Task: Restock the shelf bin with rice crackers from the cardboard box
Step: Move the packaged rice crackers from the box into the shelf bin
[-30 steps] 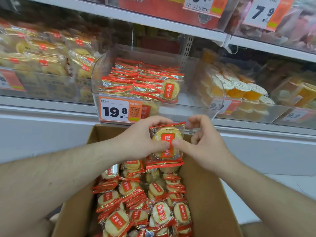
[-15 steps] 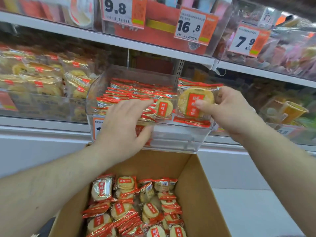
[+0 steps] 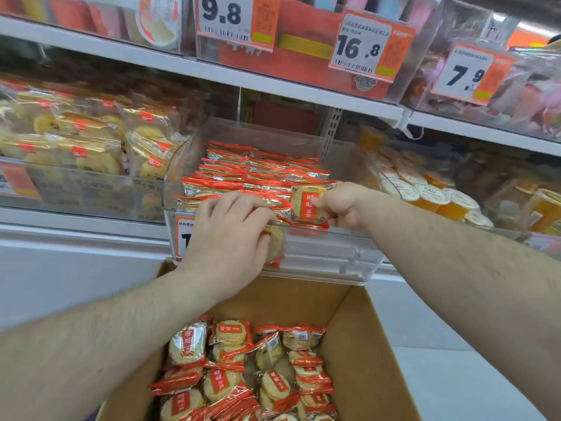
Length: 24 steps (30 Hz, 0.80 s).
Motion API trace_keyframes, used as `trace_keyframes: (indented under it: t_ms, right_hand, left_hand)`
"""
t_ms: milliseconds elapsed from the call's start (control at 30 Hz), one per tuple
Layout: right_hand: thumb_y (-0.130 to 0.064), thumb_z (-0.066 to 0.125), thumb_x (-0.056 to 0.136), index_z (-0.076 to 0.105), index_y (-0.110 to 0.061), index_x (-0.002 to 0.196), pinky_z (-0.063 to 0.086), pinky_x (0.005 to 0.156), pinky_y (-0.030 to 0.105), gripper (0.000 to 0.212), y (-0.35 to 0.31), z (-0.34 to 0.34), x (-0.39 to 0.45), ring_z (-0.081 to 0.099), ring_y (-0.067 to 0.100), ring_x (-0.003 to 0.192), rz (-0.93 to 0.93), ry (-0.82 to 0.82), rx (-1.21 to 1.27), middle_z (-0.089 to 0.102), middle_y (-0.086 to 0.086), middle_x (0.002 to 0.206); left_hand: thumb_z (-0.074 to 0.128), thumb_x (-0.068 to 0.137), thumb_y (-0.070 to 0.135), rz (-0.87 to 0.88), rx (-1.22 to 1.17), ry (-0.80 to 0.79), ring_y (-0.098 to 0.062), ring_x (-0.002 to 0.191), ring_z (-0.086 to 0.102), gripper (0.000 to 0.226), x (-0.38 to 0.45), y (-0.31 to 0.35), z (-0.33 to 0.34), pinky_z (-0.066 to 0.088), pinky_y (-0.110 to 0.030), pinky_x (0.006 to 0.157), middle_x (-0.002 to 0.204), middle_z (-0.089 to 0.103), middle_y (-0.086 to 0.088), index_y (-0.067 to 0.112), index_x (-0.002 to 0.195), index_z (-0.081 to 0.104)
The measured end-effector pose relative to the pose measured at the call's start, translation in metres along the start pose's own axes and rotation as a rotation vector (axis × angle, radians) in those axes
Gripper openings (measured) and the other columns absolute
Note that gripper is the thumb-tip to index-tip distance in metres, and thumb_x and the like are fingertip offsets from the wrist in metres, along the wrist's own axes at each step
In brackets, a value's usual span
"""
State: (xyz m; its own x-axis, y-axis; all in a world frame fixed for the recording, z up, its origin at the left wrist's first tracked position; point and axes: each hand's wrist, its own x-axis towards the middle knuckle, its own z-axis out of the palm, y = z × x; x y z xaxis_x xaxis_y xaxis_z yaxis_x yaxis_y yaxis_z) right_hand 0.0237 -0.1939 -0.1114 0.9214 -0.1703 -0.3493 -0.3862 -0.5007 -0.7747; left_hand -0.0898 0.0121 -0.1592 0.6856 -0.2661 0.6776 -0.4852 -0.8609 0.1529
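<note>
Pinching a rice cracker packet (image 3: pixel 308 205) by its right edge, the right hand (image 3: pixel 343 205) holds it upright at the near right corner of the packets in the clear shelf bin (image 3: pixel 318 262), thumb on the red label and the other fingers curled behind. The packet stands just above the bin's front wall, touching the packets to its left. The left hand (image 3: pixel 227 235) reaches over the same front wall a little further left, palm down, fingers bent over the near row of packets (image 3: pixel 243 174) and over one packet that shows through the wall below its fingertips; whether it grips that one or only presses on it I cannot tell. The bin holds flat-lying rows of red and silver packets running toward the far side, with bare space along its right side. A price tag (image 3: pixel 182 238) on the bin's front is mostly hidden behind the left wrist. Near the person, directly below the bin, the open cardboard box (image 3: pixel 364 344) holds many more rice cracker packets (image 3: pixel 243 375) in a loose heap. To the left of the bin, another clear bin carries yellow wrapped cakes (image 3: pixel 91 138); to the right lie small orange cups (image 3: pixel 434 196) with white lids. On the shelf above hang price tags reading 9.8 (image 3: pixel 224 16), 16.8 (image 3: pixel 358 47) and 7.9 (image 3: pixel 464 74).
</note>
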Motion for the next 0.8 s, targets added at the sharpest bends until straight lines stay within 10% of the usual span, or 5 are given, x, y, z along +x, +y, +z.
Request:
trace_keyframes:
  t_ms: [267, 800]
  right_hand:
    - [-0.008, 0.078, 0.081, 0.059, -0.006, 0.092, 0.06, 0.078, 0.038, 0.023, 0.002, 0.011, 0.013, 0.069, 0.024, 0.088, -0.072, 0.079, -0.217, 0.069, 0.012, 0.096]
    - [-0.001, 0.062, 0.093, 0.054, -0.012, 0.127, 0.053, 0.066, 0.028, 0.037, -0.002, 0.008, 0.02, 0.06, 0.019, 0.092, 0.092, -0.122, -0.136, 0.058, 0.007, 0.123]
  left_hand:
    - [0.051, 0.082, 0.019, -0.052, 0.012, -0.008, -0.027, 0.101, 0.053, 0.016, 0.003, 0.001, 0.005, 0.027, -0.039, 0.085, 0.1, 0.061, 0.002, 0.02, 0.092, 0.065]
    - [0.053, 0.078, 0.009, -0.065, -0.018, 0.031, -0.026, 0.101, 0.053, 0.02, 0.003, 0.005, 0.007, 0.023, -0.038, 0.086, 0.099, 0.061, 0.003, 0.019, 0.091, 0.064]
